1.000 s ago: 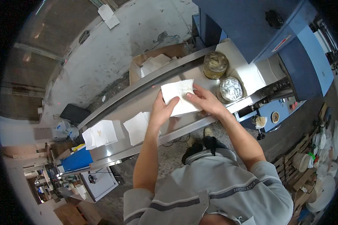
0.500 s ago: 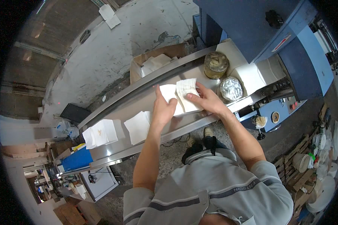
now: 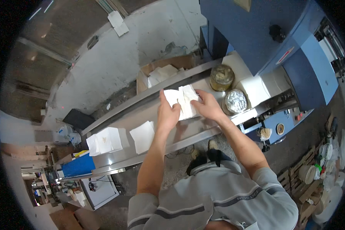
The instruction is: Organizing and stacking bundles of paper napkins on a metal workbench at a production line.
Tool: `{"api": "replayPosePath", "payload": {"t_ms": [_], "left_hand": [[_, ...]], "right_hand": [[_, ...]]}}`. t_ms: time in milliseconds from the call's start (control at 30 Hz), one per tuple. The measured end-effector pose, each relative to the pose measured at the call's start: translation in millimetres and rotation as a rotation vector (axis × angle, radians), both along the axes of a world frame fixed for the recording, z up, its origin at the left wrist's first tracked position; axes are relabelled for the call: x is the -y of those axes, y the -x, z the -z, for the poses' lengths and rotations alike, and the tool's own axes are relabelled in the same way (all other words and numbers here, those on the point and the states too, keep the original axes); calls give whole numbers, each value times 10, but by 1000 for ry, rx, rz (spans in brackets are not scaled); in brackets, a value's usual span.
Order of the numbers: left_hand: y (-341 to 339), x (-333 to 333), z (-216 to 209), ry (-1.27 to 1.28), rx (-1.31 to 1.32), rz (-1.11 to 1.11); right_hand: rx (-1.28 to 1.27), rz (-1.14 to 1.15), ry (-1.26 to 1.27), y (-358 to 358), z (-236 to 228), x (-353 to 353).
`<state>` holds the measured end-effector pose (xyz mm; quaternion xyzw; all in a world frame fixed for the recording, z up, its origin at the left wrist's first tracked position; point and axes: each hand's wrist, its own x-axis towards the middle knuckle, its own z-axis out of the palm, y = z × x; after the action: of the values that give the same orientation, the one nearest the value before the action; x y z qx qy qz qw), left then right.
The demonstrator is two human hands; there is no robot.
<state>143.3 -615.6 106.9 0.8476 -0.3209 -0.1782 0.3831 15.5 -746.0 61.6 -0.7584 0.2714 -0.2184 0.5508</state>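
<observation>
A stack of white paper sheets (image 3: 188, 102) is between my hands above the metal conveyor bed (image 3: 132, 119). My left hand (image 3: 168, 115) grips its left side, thumb on the front and fingers partly hidden. My right hand (image 3: 209, 106) is closed on the right side, its thumb pressing on the paper. A gap runs down the stack between its left and right parts. Left of my hands lies another white paper stack (image 3: 143, 137). Farther left is a third stack (image 3: 105, 141) with a small tan mark on top.
Two round tins, one dull yellowish (image 3: 222, 78) and one wrapped in shiny foil (image 3: 236, 101), stand right of my hands by the blue machine (image 3: 257, 34). Behind the conveyor is a cardboard box (image 3: 142, 81) of paper. A blue panel (image 3: 78, 166) sits at the left end.
My right hand has shifted slightly left, and the right part of the stack sits closer to the left part. The whole view has shifted a little.
</observation>
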Motion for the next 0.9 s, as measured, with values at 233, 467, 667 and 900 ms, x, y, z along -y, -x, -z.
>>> {"api": "replayPosePath", "payload": {"t_ms": [233,467,667,900], "left_hand": [[-971,514,-558,78,330,22],[-1910,557,-552,-106,450,-102],[-1746,41,-347,599,-456,-91],[-864,-382,137,735,-928,-6]], "right_hand": [[194,141,136,-815,-456,647],[288,209,170,-1127,-485,1159],[336,166,-212,-744,-391,1030],[477,162,-602,-193,-235,924]]}}
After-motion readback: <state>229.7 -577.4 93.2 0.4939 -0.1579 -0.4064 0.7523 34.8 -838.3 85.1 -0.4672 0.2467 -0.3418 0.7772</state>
